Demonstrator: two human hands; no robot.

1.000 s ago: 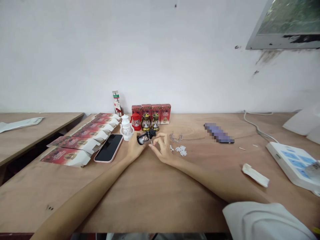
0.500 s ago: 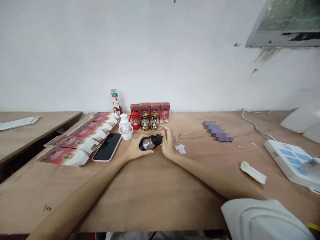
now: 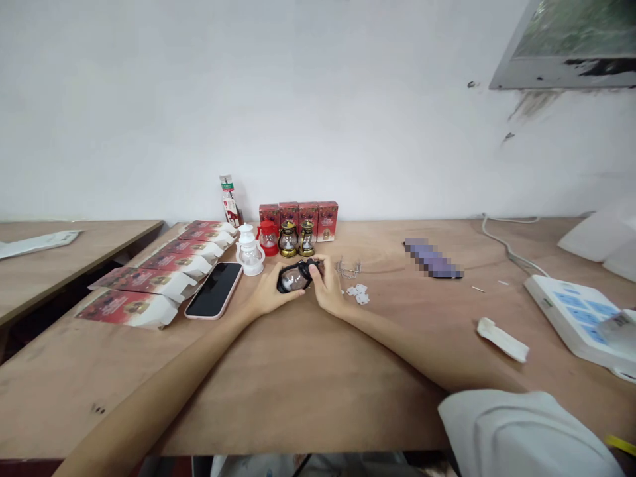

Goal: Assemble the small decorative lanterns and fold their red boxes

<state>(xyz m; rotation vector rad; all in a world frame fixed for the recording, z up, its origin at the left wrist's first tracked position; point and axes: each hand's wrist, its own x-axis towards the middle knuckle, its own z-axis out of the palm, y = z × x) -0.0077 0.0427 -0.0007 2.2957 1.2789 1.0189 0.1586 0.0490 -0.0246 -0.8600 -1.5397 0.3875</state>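
Note:
Both my hands hold a small black toy lantern lying on its side over the wooden table. My left hand cups its clear globe from below and the left. My right hand grips the black end, thumb pressed on top. Just behind stand a white lantern, a red lantern and two gold and black lanterns. Small white pieces and bent wire handles lie right of my right hand.
A row of red boxes stands by the wall. Flat red cartons lie at the left beside a phone. A bottle, a blurred purple item, a white scrap, a cable and a white device are also on the table.
The lantern turned in my hands. My right hand went from a pinch beside it, holding a tiny piece, to gripping the lantern's black end with the thumb on top.

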